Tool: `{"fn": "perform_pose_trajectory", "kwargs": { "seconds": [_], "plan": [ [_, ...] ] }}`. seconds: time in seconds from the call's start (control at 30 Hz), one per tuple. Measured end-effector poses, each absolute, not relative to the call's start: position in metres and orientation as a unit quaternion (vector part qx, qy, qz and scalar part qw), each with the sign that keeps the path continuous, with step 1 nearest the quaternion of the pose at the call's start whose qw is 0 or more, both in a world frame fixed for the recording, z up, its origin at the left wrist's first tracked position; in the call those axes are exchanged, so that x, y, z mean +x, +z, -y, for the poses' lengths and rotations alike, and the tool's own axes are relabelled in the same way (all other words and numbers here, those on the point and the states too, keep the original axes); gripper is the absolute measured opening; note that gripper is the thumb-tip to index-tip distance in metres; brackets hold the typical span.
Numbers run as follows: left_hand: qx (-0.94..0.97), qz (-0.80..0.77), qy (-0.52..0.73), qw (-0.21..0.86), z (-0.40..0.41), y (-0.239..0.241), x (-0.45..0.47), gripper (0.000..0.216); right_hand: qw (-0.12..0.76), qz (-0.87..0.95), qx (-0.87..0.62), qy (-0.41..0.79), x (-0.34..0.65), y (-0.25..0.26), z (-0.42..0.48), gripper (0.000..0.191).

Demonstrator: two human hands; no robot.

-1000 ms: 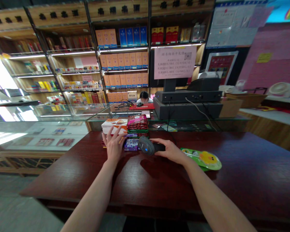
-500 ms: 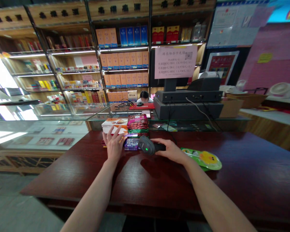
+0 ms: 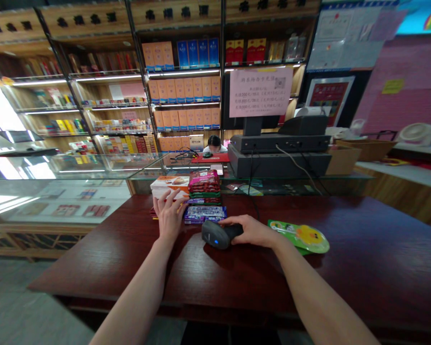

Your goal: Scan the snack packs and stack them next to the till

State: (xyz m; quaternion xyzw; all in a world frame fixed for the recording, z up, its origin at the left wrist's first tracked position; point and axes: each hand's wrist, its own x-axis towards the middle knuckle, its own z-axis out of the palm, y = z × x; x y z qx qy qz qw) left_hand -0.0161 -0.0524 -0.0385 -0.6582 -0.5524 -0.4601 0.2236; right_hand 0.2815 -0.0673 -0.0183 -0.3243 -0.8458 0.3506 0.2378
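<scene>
My right hand (image 3: 252,231) is wrapped round the handle of a black barcode scanner (image 3: 214,235), whose head points left and shows a small blue light. It sits low over the dark red counter (image 3: 362,258). My left hand (image 3: 169,215) lies open, fingers spread, against a stack of snack packets (image 3: 204,189) and a white and orange box (image 3: 168,184). Purple packets (image 3: 205,213) lie at the foot of the stack, just beyond the scanner.
A green and yellow duck-print packet (image 3: 301,236) lies to the right of my right hand. Behind the counter stand a cash register (image 3: 278,153) with cables, a glass display case (image 3: 57,187) and shelves of cartons (image 3: 183,91). A person (image 3: 214,143) sits far behind.
My right hand has drawn the scanner down and toward me, away from the stack, uncovering the purple packets. The scanner's light went from green to blue. My left hand has stayed put.
</scene>
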Motion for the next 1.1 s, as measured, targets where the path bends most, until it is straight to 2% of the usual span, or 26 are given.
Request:
{"fn": "perform_pose_trajectory", "kwargs": {
  "seconds": [0.23,0.4,0.73,0.87,0.97,1.1],
  "plan": [
    [-0.657,0.549,-0.469,0.217,0.054,-0.037,-0.014,0.017,0.207,0.867,-0.321,0.322,0.283,-0.023,0.064,0.059],
    [-0.658,0.544,-0.476,0.208,0.054,-0.038,-0.014,0.017,0.174,0.877,-0.335,0.296,0.283,-0.019,0.068,0.063],
    [-0.687,0.524,-0.464,0.195,0.055,-0.038,-0.009,0.019,0.154,0.852,-0.359,0.349,0.297,-0.002,0.076,0.054],
    [-0.707,0.506,-0.456,0.191,0.058,-0.038,-0.004,0.019,0.168,0.836,-0.349,0.389,0.302,0.005,0.077,0.042],
    [-0.718,0.501,-0.448,0.178,0.060,-0.038,0.002,0.019,0.190,0.811,-0.348,0.430,0.300,0.003,0.074,0.041],
    [-0.731,0.499,-0.438,0.155,0.060,-0.038,0.010,0.018,0.288,0.792,-0.371,0.391,0.292,-0.007,0.066,0.042]
  ]
}}
